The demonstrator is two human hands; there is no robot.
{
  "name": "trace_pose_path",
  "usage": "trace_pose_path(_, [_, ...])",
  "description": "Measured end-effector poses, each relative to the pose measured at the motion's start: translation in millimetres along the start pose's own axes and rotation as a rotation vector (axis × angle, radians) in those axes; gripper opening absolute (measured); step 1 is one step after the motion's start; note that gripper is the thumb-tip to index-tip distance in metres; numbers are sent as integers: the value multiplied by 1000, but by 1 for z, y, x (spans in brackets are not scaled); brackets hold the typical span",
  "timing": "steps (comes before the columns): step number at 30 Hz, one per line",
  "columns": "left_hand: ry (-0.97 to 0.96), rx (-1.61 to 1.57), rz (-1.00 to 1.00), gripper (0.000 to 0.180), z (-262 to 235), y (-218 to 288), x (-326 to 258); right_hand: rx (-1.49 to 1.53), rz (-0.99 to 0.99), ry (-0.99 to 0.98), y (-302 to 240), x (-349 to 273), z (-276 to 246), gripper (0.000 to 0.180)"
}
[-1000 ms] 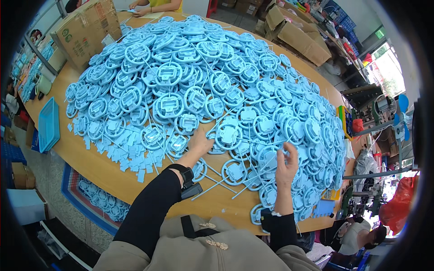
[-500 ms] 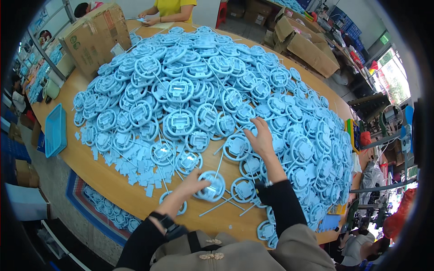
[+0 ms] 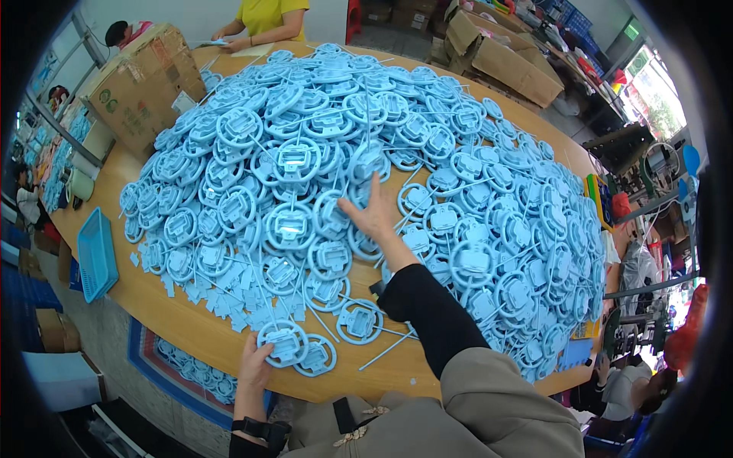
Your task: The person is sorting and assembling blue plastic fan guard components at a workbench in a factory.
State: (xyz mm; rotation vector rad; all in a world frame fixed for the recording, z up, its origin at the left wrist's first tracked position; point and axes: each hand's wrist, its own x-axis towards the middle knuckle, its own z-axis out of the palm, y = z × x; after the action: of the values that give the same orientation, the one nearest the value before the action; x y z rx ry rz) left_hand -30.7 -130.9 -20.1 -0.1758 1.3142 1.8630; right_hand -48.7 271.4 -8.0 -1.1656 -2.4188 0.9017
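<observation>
At the table's near edge, my left hand (image 3: 254, 368) grips a light-blue plastic ring part (image 3: 282, 343) with a block at its centre, thumb on top. That part overlaps another ring part (image 3: 316, 356) lying on the wood. My right hand (image 3: 374, 214) reaches into the big pile with thumb and fingers apart. Its fingertips meet the lower side of a ring part (image 3: 369, 162) whose stick points away from me; the thumb is by a second ring part (image 3: 331, 216). Just right of my left hand's part lies a ring part (image 3: 359, 321).
Small flat blue pieces (image 3: 229, 294) lie scattered along the pile's near left side. A blue basket (image 3: 97, 256) stands at the table's left edge, a cardboard box (image 3: 143, 88) at the far left. Across the table is a person in a yellow top (image 3: 271, 19).
My left hand has moved left and nearer with the ring part. My right hand has gone left and farther into the pile. The whole view has shifted slightly.
</observation>
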Motion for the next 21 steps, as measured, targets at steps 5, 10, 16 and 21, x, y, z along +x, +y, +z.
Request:
trace_pose_path(5, [0, 24, 17, 35, 37, 7, 26, 208, -131, -37, -16, -21, 22, 101])
trace_pose_path(10, [15, -66, 75, 37, 29, -3, 9, 237, -252, 85, 8, -35, 29, 79])
trace_pose_path(16, [90, 65, -6, 50, -4, -40, 5, 268, -205, 250, 69, 22, 20, 82])
trace_pose_path(21, [152, -80, 263, 47, -24, -40, -20, 135, -313, -25, 18, 14, 26, 78])
